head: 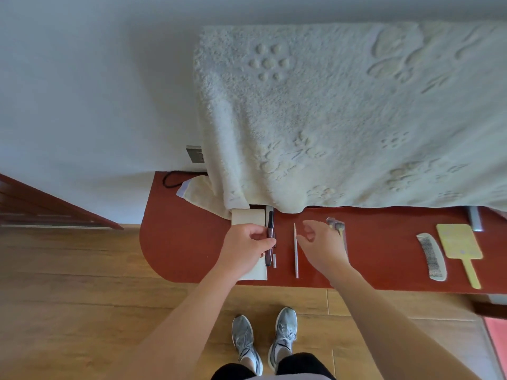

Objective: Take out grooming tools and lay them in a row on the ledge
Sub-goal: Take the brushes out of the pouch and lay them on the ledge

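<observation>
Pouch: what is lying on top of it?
The left hand lies over the pouch, pinching a dark tool at its right edge; what the hand covers is hidden.

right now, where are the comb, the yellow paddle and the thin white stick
comb (432, 256), head view, middle of its body
yellow paddle (458, 240), head view, centre of its flat head
thin white stick (296, 256), head view, halfway along its shaft

We count one comb (432, 256) on the bench (384, 256), one yellow hand mirror (459, 241) just right of the comb, one thin pale stick (295, 250) well left of it, and one cream pouch (247, 216) farther left, with at least one dark pen (270, 231).
</observation>
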The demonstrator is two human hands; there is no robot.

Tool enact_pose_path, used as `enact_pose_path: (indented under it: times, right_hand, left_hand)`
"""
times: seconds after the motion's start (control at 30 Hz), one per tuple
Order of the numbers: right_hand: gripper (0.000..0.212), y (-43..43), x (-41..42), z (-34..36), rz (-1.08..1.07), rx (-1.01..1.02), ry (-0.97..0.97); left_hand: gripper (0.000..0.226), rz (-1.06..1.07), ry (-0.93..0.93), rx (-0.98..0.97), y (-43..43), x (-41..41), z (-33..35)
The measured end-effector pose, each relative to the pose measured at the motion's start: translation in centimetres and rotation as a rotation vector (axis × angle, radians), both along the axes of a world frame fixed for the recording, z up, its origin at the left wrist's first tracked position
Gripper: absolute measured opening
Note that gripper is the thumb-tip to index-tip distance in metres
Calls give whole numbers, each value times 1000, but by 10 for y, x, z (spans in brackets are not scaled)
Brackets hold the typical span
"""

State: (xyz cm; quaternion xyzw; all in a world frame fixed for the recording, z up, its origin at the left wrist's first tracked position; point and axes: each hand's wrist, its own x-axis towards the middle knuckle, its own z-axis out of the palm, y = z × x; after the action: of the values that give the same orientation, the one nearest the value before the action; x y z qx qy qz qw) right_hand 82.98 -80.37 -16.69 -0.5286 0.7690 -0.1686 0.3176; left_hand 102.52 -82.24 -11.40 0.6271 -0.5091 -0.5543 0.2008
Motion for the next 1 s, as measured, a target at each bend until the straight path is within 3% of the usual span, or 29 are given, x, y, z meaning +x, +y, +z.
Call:
enact_pose_path:
  times: [0.27, 0.53, 0.67, 0.8, 1.0]
  right_hand:
    - [48, 18, -45, 5, -34, 21, -12]
    - [35, 25, -71, 9, -9, -22, -3]
    - [30, 27, -83, 5, 16, -6, 1]
    - [37, 33, -92, 3, 24, 7, 17]
    - [42, 40, -102, -1, 28, 36, 10]
  left_hand:
    - [6, -83, -77, 29, -7, -58, -19]
    - [9, -149, -259, -15, -13, -107, -47]
    - [43, -185, -366, -23, -12, -124, -60]
    - [56, -228, -434, -59, -11, -137, -60]
    - [42, -206, -508, -47, -5, -146, -83]
